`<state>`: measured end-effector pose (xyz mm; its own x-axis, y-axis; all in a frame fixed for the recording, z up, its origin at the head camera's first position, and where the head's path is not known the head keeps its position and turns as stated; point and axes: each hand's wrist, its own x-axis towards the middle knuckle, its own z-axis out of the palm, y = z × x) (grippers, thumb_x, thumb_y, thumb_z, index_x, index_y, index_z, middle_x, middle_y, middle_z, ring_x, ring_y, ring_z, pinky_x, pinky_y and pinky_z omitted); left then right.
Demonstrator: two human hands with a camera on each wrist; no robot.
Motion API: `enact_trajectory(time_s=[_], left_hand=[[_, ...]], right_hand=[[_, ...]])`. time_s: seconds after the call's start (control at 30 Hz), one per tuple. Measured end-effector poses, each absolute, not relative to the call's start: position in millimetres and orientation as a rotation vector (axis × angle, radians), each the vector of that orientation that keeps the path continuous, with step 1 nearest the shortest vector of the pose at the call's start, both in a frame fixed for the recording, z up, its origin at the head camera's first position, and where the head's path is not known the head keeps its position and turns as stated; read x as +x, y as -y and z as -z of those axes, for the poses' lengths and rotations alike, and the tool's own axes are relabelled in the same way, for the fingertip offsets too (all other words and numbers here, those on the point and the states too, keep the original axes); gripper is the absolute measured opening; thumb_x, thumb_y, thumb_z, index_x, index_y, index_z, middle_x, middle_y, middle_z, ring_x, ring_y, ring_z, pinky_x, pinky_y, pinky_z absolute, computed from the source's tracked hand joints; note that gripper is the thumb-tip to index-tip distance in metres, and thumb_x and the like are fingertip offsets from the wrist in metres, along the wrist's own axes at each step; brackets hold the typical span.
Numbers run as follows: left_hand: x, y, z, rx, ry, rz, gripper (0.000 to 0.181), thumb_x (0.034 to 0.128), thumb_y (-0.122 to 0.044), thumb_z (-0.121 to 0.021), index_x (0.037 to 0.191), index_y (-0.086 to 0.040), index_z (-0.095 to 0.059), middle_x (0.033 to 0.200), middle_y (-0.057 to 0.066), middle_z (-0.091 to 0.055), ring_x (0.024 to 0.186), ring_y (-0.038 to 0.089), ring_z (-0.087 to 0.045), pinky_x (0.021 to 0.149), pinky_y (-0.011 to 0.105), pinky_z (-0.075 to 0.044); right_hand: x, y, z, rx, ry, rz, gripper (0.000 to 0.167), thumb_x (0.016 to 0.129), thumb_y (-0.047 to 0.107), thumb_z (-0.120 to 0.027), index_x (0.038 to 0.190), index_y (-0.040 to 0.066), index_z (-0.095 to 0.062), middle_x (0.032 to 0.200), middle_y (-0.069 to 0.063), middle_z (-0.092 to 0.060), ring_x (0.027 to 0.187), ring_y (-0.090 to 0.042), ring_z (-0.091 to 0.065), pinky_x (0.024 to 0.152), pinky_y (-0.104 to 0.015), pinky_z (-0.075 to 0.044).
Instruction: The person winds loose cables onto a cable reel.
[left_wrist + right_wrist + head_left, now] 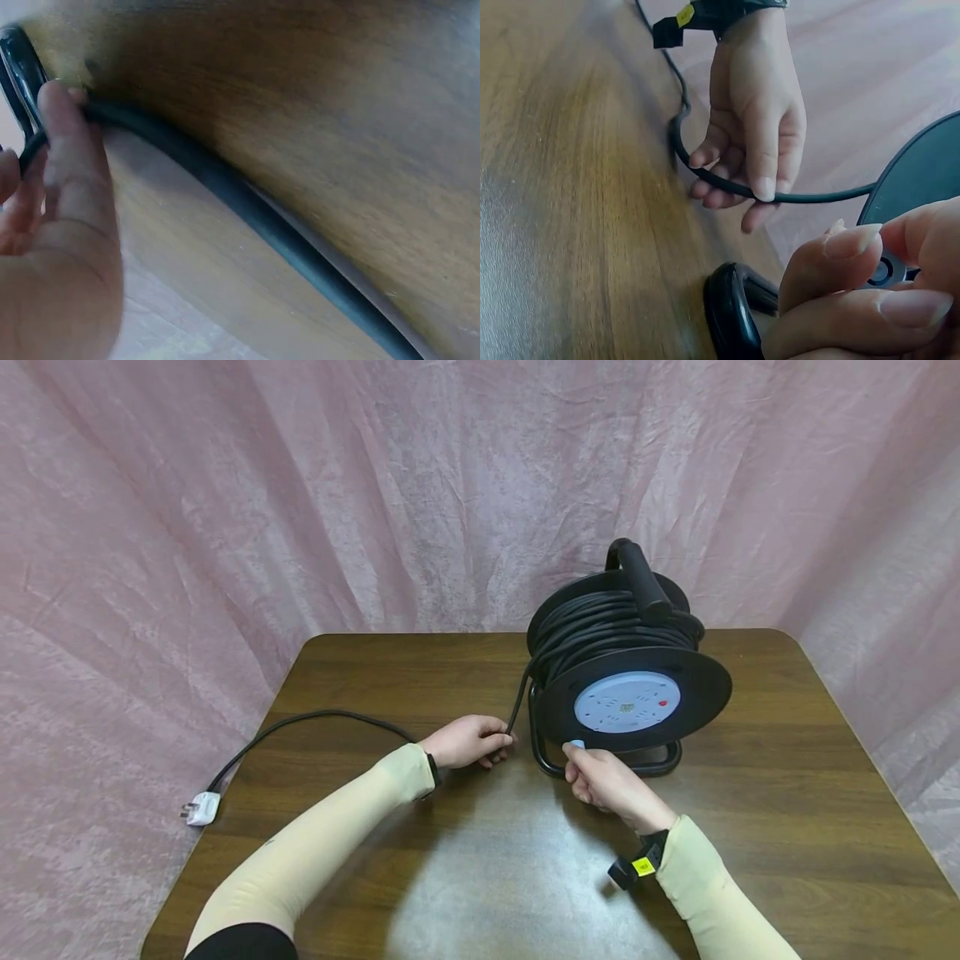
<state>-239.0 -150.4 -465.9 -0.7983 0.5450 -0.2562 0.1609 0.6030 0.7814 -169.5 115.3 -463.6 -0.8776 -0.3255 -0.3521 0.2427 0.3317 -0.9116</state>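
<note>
A black cable reel [705,689] stands on the wooden table, tilted so its pale socket face [627,702] with a red switch looks toward me. Black cable [322,713] is wound on its drum and runs off the left side. My left hand [468,742] pinches this cable left of the reel; thumb and fingers close on it in the right wrist view. At the reel's lower front edge, my right hand [609,785] pinches a small light-coloured knob [577,743] between thumb and fingers. That knob is mostly covered by fingers in the right wrist view.
A white plug [201,808] on the cable's end lies at the table's left edge. The reel's tubular black stand [663,765] rests on the wooden table [810,827], and its handle [642,577] rises on top. Pink curtain [450,493] hangs behind.
</note>
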Motion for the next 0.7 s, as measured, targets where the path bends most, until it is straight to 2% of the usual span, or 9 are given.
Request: enact_trajectory(time_s=[0.13, 0.47, 0.7], left_hand=[[-237.5, 147.3, 463.4, 0.582, -2.408, -1.047, 0.027, 0.1094, -0.024, -0.053, 0.112, -0.003, -0.07, 0.094, 0.013, -0.068, 0.082, 0.023, -0.066, 0.07, 0.03, -0.059], [-238.5, 148.5, 464.4, 0.642, -2.464, -0.899, 0.033, 0.1094, -0.019, -0.052, 0.137, -0.007, -0.065, 0.102, 0.006, -0.071, 0.086, 0.016, -0.069, 0.078, 0.028, -0.056], [-240.4, 148.5, 466.3, 0.691, -2.514, -0.824, 0.029, 0.1094, -0.021, -0.053, 0.129, -0.008, -0.069, 0.1, 0.006, -0.069, 0.084, 0.015, -0.067, 0.079, 0.031, -0.054]], right_hand=[[-168.7, -112.3, 463.0, -0.072, -2.124, 1.585, 0.057, 0.108, 0.048, -0.044, 0.089, -0.004, -0.058, 0.055, 0.0, -0.048, 0.045, -0.009, -0.032, 0.043, -0.022, -0.025], [-170.5, -108.3, 459.2, -0.049, -2.1, 1.589, 0.058, 0.108, 0.049, -0.044, 0.091, -0.004, -0.059, 0.057, -0.001, -0.048, 0.045, -0.011, -0.032, 0.043, -0.022, -0.024], [-169.8, -105.4, 457.1, -0.062, -2.079, 1.632, 0.055, 0.107, 0.048, -0.045, 0.088, -0.003, -0.058, 0.056, -0.001, -0.048, 0.044, -0.009, -0.031, 0.042, -0.022, -0.024]])
